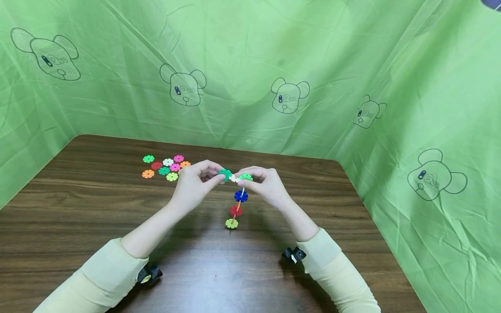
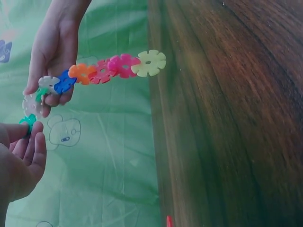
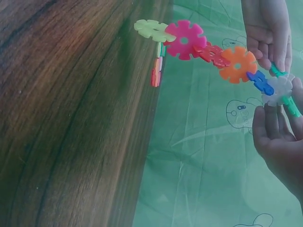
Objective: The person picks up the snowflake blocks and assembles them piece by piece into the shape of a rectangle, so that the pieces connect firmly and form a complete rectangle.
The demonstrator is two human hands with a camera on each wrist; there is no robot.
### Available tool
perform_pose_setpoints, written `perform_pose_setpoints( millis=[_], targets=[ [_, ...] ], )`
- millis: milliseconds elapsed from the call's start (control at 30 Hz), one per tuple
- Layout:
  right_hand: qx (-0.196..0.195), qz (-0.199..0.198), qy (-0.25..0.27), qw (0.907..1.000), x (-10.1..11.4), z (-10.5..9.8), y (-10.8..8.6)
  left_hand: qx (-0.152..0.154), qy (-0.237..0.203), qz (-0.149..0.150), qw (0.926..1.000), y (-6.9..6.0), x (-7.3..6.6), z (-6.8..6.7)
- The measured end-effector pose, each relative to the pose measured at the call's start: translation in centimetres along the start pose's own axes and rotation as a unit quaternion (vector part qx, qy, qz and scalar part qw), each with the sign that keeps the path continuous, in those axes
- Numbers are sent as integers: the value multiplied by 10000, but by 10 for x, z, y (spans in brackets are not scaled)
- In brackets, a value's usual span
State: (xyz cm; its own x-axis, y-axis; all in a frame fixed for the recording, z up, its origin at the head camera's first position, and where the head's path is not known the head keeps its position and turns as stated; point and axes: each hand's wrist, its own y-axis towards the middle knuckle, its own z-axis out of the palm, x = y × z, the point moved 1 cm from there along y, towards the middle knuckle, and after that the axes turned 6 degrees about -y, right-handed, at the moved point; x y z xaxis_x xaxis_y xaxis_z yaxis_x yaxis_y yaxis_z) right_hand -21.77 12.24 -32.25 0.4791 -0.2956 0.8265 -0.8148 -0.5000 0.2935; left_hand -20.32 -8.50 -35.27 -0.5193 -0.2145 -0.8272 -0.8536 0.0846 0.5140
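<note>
My left hand [image 1: 194, 182] pinches a teal-green notched disc [image 1: 225, 174] between thumb and fingers. Facing it, my right hand [image 1: 268, 184] grips a brighter green disc [image 1: 246, 177]. A white disc [image 1: 234, 178] spans the gap between these two and appears joined to both. From the right hand's end a chain of slotted discs hangs down, held above the table. In the right wrist view it runs through a blue disc [image 3: 260, 83], an orange disc [image 3: 237, 65], a red disc [image 3: 212, 55] and a pink disc [image 3: 185, 40] to a yellow-green disc [image 3: 153, 30].
Loose discs [image 1: 148, 174] of several colours lie in a group on the wooden table [image 1: 98, 195], beyond and left of my left hand. Green cloth [image 1: 242, 117] printed with bear heads walls the back and sides. Each wrist carries a small black camera [image 1: 294, 255].
</note>
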Motion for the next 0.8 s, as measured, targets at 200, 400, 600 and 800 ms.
perform_pose_setpoints(
  millis=[200,400,600,800],
  targets=[
    [45,-28,-37,10000,-17,0,3,13,-279,-200,9994,0,-2,2],
    [58,-17,-146,9999,-29,-1,5,-18,-509,-403,9979,-1,0,7],
    [311,107,-148,9993,-30,-2,2,153,-770,-683,9946,-4,6,9],
    [591,-183,-291,9977,-9,-4,-1,278,-750,-687,9944,-3,9,9]
  ],
)
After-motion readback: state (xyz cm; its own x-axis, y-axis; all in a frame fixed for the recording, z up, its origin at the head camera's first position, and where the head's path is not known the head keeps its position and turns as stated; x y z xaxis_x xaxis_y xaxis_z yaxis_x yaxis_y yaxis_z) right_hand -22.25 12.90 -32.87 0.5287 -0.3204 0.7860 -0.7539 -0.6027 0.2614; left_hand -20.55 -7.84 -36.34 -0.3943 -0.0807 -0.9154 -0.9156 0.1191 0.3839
